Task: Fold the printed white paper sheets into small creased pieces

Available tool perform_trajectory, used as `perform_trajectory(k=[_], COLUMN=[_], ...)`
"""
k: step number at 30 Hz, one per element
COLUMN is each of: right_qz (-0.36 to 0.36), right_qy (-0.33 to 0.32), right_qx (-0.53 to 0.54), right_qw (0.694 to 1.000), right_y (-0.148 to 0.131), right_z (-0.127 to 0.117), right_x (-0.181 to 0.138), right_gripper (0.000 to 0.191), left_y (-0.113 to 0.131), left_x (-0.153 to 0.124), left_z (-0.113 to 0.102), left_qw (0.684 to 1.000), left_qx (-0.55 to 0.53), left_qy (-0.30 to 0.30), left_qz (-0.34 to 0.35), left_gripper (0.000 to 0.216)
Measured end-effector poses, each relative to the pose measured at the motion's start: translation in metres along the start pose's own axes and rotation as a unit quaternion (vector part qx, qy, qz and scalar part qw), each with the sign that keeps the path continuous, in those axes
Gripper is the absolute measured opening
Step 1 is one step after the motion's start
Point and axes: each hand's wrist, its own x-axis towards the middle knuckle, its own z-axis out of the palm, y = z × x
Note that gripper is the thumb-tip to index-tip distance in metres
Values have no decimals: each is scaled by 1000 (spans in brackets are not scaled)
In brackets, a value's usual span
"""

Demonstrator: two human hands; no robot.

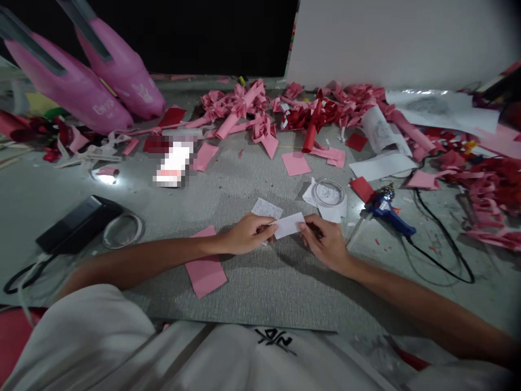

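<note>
A small white paper slip (288, 224) is pinched at its two ends between both hands, just above the grey floor mat (260, 288). My left hand (246, 234) grips its left end with thumb and fingers closed. Closed on the right end is my right hand (325, 243). Under my left forearm lies a pink paper sheet (204, 270). A patterned white scrap (266, 208) sits just behind the slip.
A blue glue gun (388, 210) with a black cord lies to the right. Tape rolls (329, 192) (122, 231) and a black case (77, 224) lie on the mat. Heaps of pink and red paper pieces (325, 111) fill the back; two pink cones (101, 76) stand at back left.
</note>
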Motion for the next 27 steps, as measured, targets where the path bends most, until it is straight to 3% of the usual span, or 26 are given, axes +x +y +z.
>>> perform_trajectory(k=[5,18,27], right_qz=[32,6,44], right_qy=[5,46,87], right_qx=[16,21,41], right_qw=[999,999,994], right_y=[4,8,6], right_z=[0,3,6], right_x=[-1,0,1], right_gripper=[22,20,16], left_y=[-1,2,0], left_x=[0,0,0], left_z=[3,3,5], left_qw=[1000,1000,997], left_qx=[-7,19,18], left_qy=[6,15,80], left_qz=[-15,-15,1], left_gripper=[42,40,36])
